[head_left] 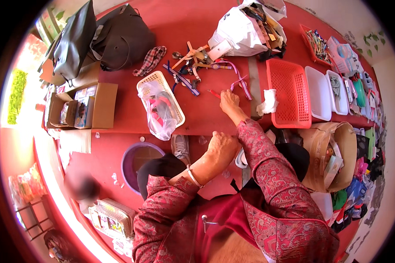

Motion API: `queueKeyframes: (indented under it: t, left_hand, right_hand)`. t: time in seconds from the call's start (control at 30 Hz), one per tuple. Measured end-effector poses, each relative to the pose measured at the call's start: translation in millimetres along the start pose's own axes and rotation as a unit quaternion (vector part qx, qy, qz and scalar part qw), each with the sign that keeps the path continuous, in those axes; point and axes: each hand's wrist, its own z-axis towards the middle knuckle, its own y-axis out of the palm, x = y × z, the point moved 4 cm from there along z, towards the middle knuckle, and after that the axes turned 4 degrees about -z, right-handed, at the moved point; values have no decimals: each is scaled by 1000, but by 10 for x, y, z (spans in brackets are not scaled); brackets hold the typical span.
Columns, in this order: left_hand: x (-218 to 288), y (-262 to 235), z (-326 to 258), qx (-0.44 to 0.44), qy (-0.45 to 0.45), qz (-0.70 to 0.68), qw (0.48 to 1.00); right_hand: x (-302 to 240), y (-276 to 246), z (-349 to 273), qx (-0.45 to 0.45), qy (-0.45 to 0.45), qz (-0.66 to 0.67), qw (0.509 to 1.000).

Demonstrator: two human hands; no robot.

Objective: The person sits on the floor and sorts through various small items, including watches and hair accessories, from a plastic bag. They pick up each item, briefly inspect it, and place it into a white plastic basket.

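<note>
My right hand is over the front part of the red raised surface, its fingers closed at the end of a slim red object whose kind I cannot make out. Just beyond it lies a loose heap of straps: blue-striped straps, a pink strap and tan straps. My left hand, with a bracelet at the wrist, is nearer my body, before the surface's front edge. Its fingers are curled in, and whatever they hold is hidden.
Left of the straps stands a cream basket with a plastic bag; farther left, a cardboard box and black bags. Right are crumpled white cloth, a red basket and white trays. A purple basin sits below.
</note>
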Motion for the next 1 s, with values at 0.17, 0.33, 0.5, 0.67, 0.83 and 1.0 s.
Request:
queueKeyframes:
  t: [0.17,0.33,0.5,0.67,0.83,1.0]
  left_hand:
    - [-16,44,-118,-59,-20,39,997]
    - [-157,-153,-40,-147,-44,33,988]
    - [-578,-377,6,8,-241,3,970]
    - [-830,-567,-8,192,-292,-587,730]
    - [-597,-607,-19,110,-159,-876,442]
    - [-594,-557,-12,100,-154,-859,478]
  right_hand:
    - [-2,-155,77,-19,79,87,993]
    - [83,-491,201,-222,129,616,745]
    - [-62,-1480,-35,-248,7,658,711]
    - [-200,-2122,-580,-156,-10,668,728]
    - [-231,-2236,-852,-92,19,682,726]
    - [-188,-2284,-835,-95,14,694,714]
